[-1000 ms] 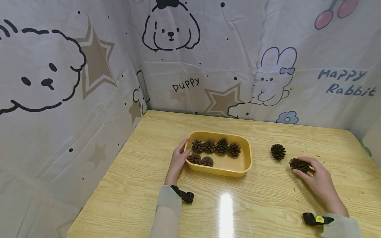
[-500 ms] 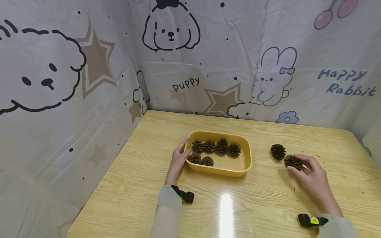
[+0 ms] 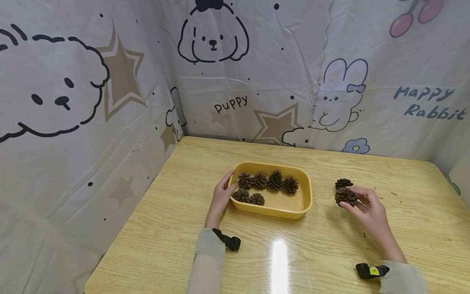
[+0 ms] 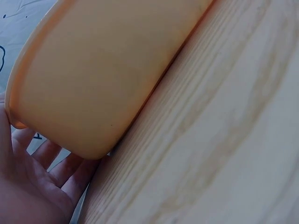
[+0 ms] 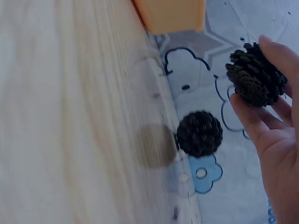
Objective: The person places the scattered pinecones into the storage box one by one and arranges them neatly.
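My left hand [image 3: 219, 200] grips the left end of a yellow plastic box [image 3: 271, 211], thumb over the rim and fingers along the outside wall. The left wrist view shows those fingers against the box's end [image 4: 93, 84]. Inside the box lie several brown pine cones [image 3: 274, 181], in a back row and at the front left corner. To the right, my right hand [image 3: 372, 216] pinches a pine cone [image 3: 345, 197] between thumb and fingers, raised above the table. Behind it another pine cone [image 3: 343, 183] stands on the table, seen whole in the right wrist view [image 5: 200, 134].
The box and loose cone rest on a light wood table [image 3: 315, 253]. Small brown scraps [image 3: 364, 235] lie near the right hand. A printed cloth [image 3: 235, 81] hangs along the table's back and left sides.
My right hand has moved left and slightly up with its pine cone, which now partly covers the loose one in the head view. The left hand and box stay in place.
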`<state>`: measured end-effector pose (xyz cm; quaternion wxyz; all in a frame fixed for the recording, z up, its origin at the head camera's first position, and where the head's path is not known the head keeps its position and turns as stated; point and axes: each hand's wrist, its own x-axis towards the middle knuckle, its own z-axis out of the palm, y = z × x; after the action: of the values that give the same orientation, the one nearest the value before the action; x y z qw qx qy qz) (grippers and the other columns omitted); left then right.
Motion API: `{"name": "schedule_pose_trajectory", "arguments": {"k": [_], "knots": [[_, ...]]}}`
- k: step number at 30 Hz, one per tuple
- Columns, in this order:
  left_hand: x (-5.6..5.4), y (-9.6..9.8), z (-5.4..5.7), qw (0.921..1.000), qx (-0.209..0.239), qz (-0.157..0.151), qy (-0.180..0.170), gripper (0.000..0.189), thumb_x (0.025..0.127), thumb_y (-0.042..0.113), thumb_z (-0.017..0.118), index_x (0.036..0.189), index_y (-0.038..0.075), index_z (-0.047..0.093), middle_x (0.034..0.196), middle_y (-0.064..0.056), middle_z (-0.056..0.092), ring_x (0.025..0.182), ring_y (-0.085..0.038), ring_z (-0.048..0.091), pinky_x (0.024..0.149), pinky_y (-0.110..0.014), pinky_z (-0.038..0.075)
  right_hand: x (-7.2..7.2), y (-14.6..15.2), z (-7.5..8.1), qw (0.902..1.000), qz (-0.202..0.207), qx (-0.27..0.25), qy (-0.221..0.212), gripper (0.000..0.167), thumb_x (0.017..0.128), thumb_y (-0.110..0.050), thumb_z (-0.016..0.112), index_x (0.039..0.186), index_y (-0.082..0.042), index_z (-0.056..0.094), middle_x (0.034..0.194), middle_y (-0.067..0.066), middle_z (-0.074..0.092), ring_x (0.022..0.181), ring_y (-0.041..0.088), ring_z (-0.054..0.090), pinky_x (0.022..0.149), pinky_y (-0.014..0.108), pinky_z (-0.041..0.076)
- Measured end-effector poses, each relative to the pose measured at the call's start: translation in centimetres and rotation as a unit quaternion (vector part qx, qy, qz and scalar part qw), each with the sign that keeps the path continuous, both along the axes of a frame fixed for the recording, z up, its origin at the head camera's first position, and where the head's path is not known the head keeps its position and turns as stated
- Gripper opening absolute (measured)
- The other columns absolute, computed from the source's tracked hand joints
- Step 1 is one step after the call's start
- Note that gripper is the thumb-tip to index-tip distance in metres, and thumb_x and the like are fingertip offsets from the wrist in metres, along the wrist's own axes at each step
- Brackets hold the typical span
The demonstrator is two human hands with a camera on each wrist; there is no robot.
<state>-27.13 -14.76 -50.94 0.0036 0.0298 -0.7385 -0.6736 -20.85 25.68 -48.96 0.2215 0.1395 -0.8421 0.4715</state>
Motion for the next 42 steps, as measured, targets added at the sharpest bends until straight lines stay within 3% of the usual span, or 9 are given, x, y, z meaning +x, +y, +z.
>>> {"name": "schedule_pose_trajectory", "arguments": {"k": [12, 18, 25, 34, 38, 42], "knots": [[0.0, -0.1, -0.1, 0.9998, -0.003, -0.004, 0.018, 0.052, 0.096, 0.013, 0.053, 0.147, 0.022, 0.047, 0.158, -0.005, 0.038, 0.146, -0.027, 0.037, 0.109, -0.045, 0.043, -0.8, -3.8, 0.6, 0.9979, 0.053, -0.035, 0.013, 0.050, 0.079, 0.016, 0.069, 0.124, 0.011, 0.048, 0.127, -0.023, 0.049, 0.110, -0.015, 0.052, 0.091, 0.001, 0.043], [0.3, -0.1, 0.1, 0.9993, -0.012, -0.003, 0.034, 0.051, 0.095, 0.016, 0.053, 0.144, 0.026, 0.050, 0.156, -0.007, 0.042, 0.141, -0.029, 0.044, 0.105, -0.040, 0.048, -1.3, -5.2, 0.8, 0.9965, 0.071, -0.042, 0.012, 0.047, 0.079, 0.015, 0.069, 0.120, 0.010, 0.048, 0.127, -0.022, 0.051, 0.114, -0.014, 0.052, 0.092, 0.002, 0.043], [0.1, -0.1, -0.1, 0.9998, 0.005, -0.007, 0.016, 0.052, 0.096, 0.013, 0.053, 0.146, 0.026, 0.047, 0.158, -0.004, 0.037, 0.145, -0.027, 0.037, 0.112, -0.048, 0.041, -2.0, -7.1, 0.9, 0.9936, 0.105, -0.041, 0.005, 0.042, 0.080, 0.013, 0.070, 0.116, 0.010, 0.049, 0.126, -0.020, 0.050, 0.117, -0.015, 0.051, 0.093, 0.003, 0.044], [0.0, -0.1, -0.3, 0.9999, 0.005, -0.006, 0.012, 0.052, 0.096, 0.012, 0.052, 0.147, 0.024, 0.047, 0.158, -0.006, 0.038, 0.143, -0.028, 0.041, 0.111, -0.047, 0.042, -3.2, -9.7, 0.9, 0.9893, 0.142, 0.033, -0.008, 0.044, 0.081, 0.002, 0.074, 0.120, 0.003, 0.054, 0.124, 0.018, 0.060, 0.112, -0.019, 0.048, 0.092, 0.001, 0.042], [0.1, -0.1, -0.2, 0.9999, 0.003, -0.005, 0.012, 0.053, 0.096, 0.012, 0.052, 0.147, 0.023, 0.047, 0.157, -0.008, 0.039, 0.143, -0.029, 0.041, 0.110, -0.047, 0.043, -3.6, -10.6, 0.9, 0.9852, 0.150, 0.083, 0.005, 0.044, 0.080, -0.003, 0.077, 0.119, -0.001, 0.058, 0.123, 0.019, 0.064, 0.113, -0.001, 0.059, 0.096, 0.003, 0.042], [0.3, -0.2, 0.3, 0.9998, 0.007, -0.013, 0.016, 0.053, 0.096, 0.010, 0.052, 0.148, 0.019, 0.046, 0.157, -0.011, 0.038, 0.143, -0.031, 0.040, 0.110, -0.047, 0.043, -3.8, -11.3, 1.3, 0.9787, 0.153, 0.137, 0.006, 0.046, 0.078, -0.009, 0.079, 0.119, -0.004, 0.060, 0.122, 0.014, 0.066, 0.112, 0.029, 0.064, 0.097, 0.029, 0.053]]}}
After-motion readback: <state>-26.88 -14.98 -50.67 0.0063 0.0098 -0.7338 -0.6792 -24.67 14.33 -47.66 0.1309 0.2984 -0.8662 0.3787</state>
